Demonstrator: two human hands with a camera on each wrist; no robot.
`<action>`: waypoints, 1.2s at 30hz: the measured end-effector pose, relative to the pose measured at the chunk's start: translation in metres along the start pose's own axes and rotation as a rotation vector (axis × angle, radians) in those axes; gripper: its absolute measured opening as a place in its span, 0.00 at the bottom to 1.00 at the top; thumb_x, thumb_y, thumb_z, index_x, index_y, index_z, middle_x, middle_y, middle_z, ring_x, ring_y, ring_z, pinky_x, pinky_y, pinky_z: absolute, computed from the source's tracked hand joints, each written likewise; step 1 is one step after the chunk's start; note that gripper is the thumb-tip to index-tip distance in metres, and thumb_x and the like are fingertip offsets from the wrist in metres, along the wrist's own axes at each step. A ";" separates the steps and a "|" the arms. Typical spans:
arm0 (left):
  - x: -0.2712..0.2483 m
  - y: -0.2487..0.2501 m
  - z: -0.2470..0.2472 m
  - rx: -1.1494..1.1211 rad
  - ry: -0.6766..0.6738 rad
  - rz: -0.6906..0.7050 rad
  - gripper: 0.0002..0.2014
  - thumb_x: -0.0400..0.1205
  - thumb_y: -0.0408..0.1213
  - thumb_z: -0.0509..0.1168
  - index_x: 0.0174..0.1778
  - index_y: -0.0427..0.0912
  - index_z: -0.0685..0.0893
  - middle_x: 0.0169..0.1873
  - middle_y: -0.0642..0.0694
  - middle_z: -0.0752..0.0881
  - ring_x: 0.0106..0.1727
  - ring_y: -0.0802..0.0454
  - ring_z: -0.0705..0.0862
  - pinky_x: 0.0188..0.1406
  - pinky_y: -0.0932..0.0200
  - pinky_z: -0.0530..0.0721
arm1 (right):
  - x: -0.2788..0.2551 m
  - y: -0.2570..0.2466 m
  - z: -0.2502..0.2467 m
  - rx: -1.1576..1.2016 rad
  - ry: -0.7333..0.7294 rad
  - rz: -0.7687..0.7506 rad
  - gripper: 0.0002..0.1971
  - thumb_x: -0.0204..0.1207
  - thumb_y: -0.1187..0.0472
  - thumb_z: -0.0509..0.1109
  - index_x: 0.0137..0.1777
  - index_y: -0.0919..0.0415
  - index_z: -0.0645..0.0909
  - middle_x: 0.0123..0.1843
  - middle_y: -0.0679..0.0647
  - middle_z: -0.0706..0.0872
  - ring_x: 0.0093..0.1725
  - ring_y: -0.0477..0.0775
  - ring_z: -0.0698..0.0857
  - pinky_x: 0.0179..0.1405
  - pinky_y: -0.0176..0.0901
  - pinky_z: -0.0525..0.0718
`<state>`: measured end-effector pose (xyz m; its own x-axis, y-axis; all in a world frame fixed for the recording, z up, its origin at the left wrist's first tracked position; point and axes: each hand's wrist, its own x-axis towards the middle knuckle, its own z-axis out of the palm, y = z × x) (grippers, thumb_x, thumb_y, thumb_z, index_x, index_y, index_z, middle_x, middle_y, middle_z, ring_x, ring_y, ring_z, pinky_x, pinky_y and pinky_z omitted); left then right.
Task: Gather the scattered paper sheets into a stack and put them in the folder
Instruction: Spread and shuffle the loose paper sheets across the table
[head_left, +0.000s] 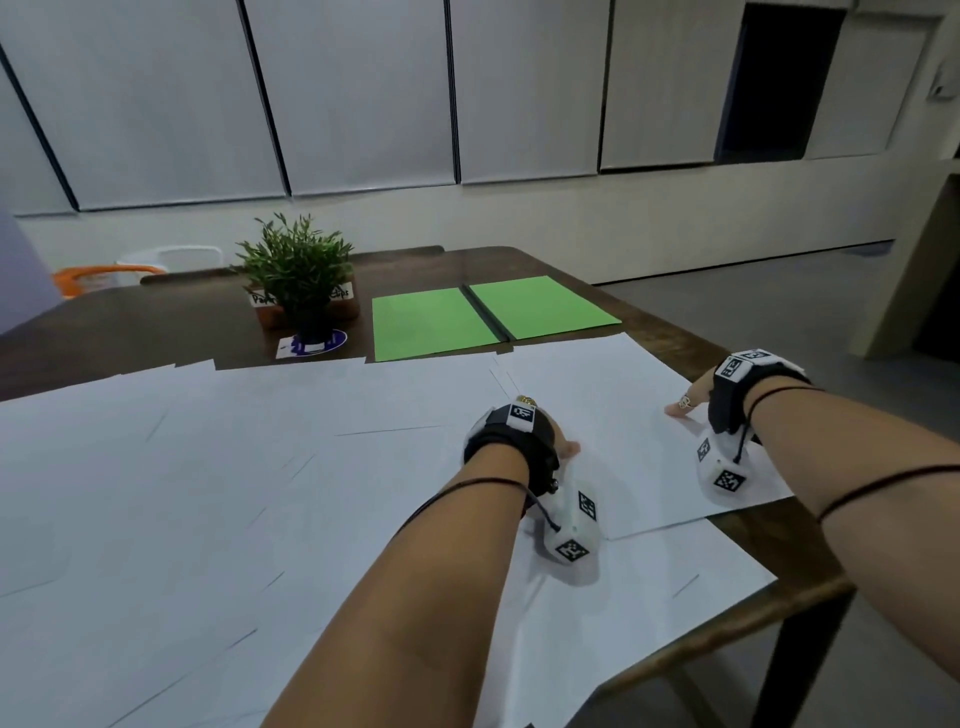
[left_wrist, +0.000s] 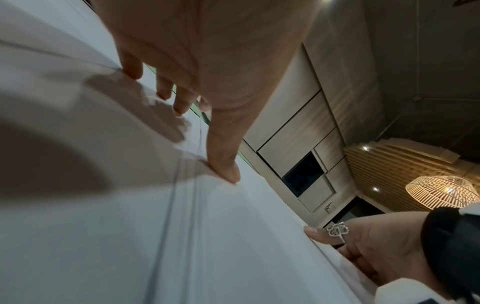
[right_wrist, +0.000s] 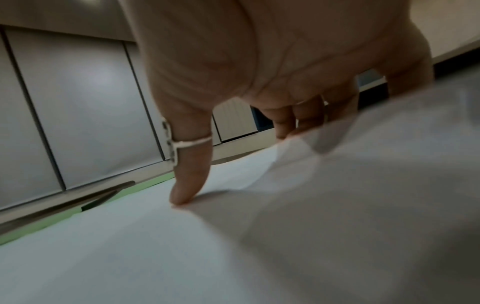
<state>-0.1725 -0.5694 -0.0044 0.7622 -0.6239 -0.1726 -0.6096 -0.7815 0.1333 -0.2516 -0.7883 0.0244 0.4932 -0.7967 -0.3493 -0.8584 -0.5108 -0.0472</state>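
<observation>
Head view: I see L hand (head_left: 524, 434) & R hand (head_left: 696, 397) spread, fingertips pressing one sheet (head_left: 623, 415), wrists raised.

We could not read the plant's label (head_left: 262, 299), half hidden by leaves; the paper sheets (head_left: 208, 493) ran off frame.

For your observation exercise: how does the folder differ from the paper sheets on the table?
The folder is green; the paper sheets are white. The folder is a single item lying open at the far side; the sheets are many, overlapping across the near side. Both hands, left hand and right hand, touch sheets; neither touches the folder. Both lie flat on the table.
</observation>
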 end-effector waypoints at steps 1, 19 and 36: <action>-0.001 0.000 0.000 0.003 0.001 0.003 0.34 0.81 0.59 0.60 0.74 0.35 0.67 0.71 0.37 0.73 0.70 0.39 0.75 0.66 0.49 0.73 | 0.000 0.002 -0.001 0.016 -0.021 0.003 0.39 0.68 0.37 0.72 0.73 0.63 0.72 0.69 0.59 0.80 0.52 0.56 0.79 0.57 0.42 0.77; -0.001 -0.001 0.003 -0.028 -0.016 -0.026 0.37 0.80 0.60 0.61 0.76 0.36 0.63 0.72 0.38 0.71 0.71 0.37 0.73 0.65 0.47 0.74 | -0.002 -0.009 -0.002 -0.043 0.098 0.014 0.35 0.60 0.34 0.77 0.60 0.58 0.83 0.49 0.53 0.86 0.50 0.53 0.87 0.60 0.45 0.83; 0.024 -0.007 0.017 -0.135 -0.022 -0.089 0.50 0.75 0.63 0.65 0.81 0.34 0.49 0.78 0.37 0.65 0.75 0.36 0.69 0.70 0.45 0.70 | 0.004 -0.005 -0.008 0.113 0.110 0.037 0.39 0.59 0.31 0.75 0.62 0.60 0.80 0.41 0.52 0.84 0.45 0.53 0.83 0.49 0.40 0.79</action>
<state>-0.1540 -0.5783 -0.0264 0.8063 -0.5529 -0.2104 -0.5037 -0.8281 0.2460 -0.2442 -0.7914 0.0303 0.4682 -0.8479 -0.2489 -0.8836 -0.4457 -0.1438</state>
